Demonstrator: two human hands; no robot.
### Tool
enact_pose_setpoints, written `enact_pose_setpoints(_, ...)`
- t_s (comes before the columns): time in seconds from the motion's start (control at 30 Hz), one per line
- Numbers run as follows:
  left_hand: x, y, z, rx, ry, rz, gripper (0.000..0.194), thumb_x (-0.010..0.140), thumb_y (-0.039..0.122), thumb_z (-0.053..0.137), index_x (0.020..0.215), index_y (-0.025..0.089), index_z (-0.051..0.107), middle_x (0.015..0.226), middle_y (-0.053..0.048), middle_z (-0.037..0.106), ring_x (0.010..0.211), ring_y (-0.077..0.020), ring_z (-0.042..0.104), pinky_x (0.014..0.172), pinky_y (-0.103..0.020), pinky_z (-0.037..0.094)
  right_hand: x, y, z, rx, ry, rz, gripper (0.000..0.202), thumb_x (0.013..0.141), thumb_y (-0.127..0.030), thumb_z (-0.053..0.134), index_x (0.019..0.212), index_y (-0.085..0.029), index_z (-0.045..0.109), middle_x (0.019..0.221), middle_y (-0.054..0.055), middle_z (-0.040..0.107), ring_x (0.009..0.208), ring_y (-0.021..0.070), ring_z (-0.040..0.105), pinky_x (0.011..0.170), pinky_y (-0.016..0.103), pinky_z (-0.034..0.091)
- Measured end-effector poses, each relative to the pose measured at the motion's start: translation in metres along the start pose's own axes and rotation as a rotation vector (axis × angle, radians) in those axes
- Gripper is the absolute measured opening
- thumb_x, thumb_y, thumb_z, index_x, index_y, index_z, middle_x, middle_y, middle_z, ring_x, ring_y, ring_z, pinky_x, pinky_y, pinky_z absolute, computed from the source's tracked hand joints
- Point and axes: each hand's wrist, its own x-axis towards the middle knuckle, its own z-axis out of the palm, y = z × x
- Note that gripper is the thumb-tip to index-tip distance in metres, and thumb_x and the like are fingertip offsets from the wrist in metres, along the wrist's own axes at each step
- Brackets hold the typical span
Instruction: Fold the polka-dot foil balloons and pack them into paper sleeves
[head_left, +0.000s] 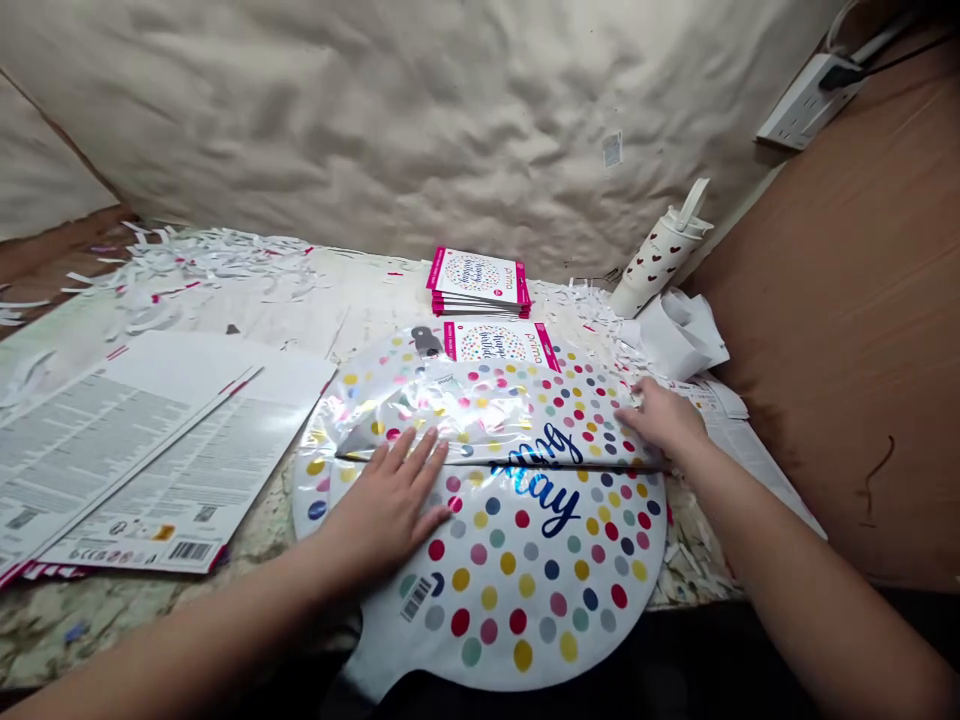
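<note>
A flat, uninflated foil balloon (pixel 517 590) with coloured dots and blue lettering lies in front of me, its tail toward the lower left. Its far part is folded over, making a crease across the middle. My left hand (pixel 397 500) presses on it with fingers spread, left of the lettering. At the right edge of the fold, my right hand (pixel 664 415) has its fingers curled and closed on the foil. Just beyond the balloon, a printed package (pixel 499 343) lies partly covered by the foil.
Behind stands a stack of similar packages (pixel 480 275). Printed card sheets (pixel 165 460) lie at left, below a heap of paper strips (pixel 217 260). At right are a tumbler with hearts (pixel 660 260), crumpled white paper (pixel 679 335) and a brown side panel (pixel 847 350) carrying a power strip (pixel 806 105).
</note>
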Motion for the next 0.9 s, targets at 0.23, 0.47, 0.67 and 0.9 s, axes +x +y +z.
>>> enact_pose_setpoints(0.23, -0.004, -0.003, 0.005, -0.02, -0.037, -0.077, 0.059, 0.088, 0.055, 0.031, 0.141, 0.029, 0.023, 0.148, -0.008, 0.021, 0.133, -0.0416, 0.015, 0.098, -0.064, 0.021, 0.074, -0.11, 0.022, -0.107, -0.028, -0.028, 0.053, 0.067, -0.061, 0.061, 0.093, -0.015, 0.057, 0.096, 0.014, 0.063, 0.091, 0.0291, 0.06, 0.07, 0.034, 0.045)
enact_pose_setpoints(0.47, -0.005, -0.005, 0.009, -0.033, -0.003, -0.066, 0.059, 0.088, 0.056, 0.031, 0.14, 0.032, 0.023, 0.146, -0.006, 0.027, 0.132, -0.0418, 0.019, 0.097, -0.064, 0.023, 0.105, -0.139, 0.054, 0.006, -0.115, -0.038, 0.064, 0.06, -0.055, 0.069, 0.108, -0.018, 0.047, 0.098, 0.009, 0.062, 0.078, 0.0194, 0.061, 0.058, 0.027, 0.046)
enact_pose_setpoints(0.67, -0.005, -0.006, 0.011, -0.055, -0.013, -0.067, 0.06, 0.088, 0.057, 0.029, 0.141, 0.03, 0.02, 0.146, -0.007, 0.024, 0.132, -0.0435, 0.017, 0.095, -0.067, 0.022, 0.116, -0.164, 0.064, 0.045, -0.171, -0.024, 0.064, 0.045, -0.047, 0.08, 0.093, -0.017, 0.052, 0.097, 0.011, 0.062, 0.086, 0.0244, 0.06, 0.065, 0.031, 0.046)
enact_pose_setpoints(0.9, -0.005, -0.006, 0.008, -0.065, -0.019, -0.072, 0.058, 0.089, 0.055, 0.029, 0.141, 0.031, 0.019, 0.146, -0.007, 0.024, 0.131, -0.0435, 0.02, 0.094, -0.068, 0.024, 0.112, -0.189, 0.074, 0.202, -0.248, -0.033, 0.073, 0.035, -0.039, 0.085, 0.096, -0.018, 0.05, 0.09, 0.007, 0.064, 0.08, 0.0227, 0.06, 0.065, 0.032, 0.048)
